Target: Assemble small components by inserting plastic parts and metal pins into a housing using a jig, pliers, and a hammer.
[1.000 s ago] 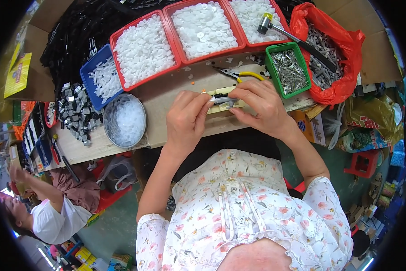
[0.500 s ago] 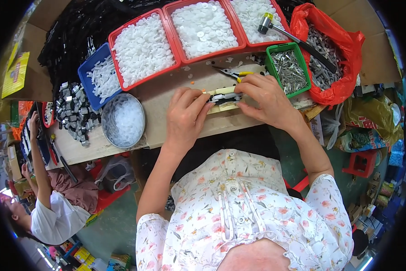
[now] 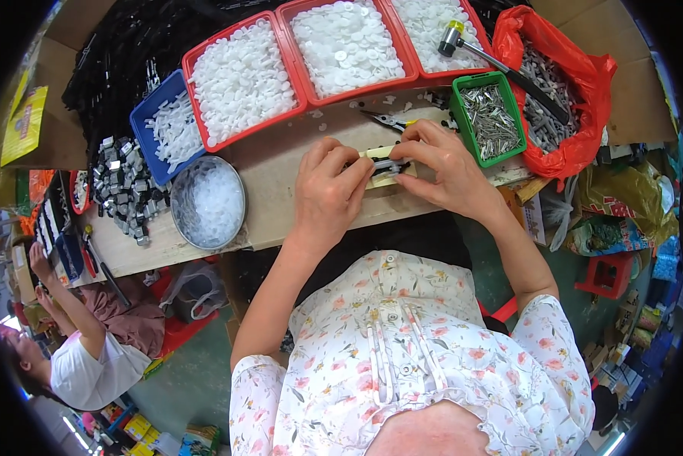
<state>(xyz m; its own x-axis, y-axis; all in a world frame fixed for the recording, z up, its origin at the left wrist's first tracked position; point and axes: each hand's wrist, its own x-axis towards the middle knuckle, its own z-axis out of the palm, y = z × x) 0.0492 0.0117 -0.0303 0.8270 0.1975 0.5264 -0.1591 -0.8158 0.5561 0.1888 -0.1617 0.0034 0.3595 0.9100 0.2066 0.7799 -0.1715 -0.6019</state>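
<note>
Mid-frame, both hands, left [image 3: 328, 190] and right [image 3: 448, 169], pinch a small black-and-metal part [image 3: 388, 165] on the tabletop [image 3: 281, 205], mid-assembly; seating it seems next.

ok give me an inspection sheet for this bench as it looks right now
surface: wooden bench, crowded along the back.
job's things: small black and metal part on a pale block, between both hands.
clutter: red trays of white discs, blue tray, round tin, green tray of metal pins, hammer, pliers, red bag, grey blocks.
hands: left hand and right hand both pinch the part.
cables: nothing seen.
surroundings: another person at lower left.
</note>
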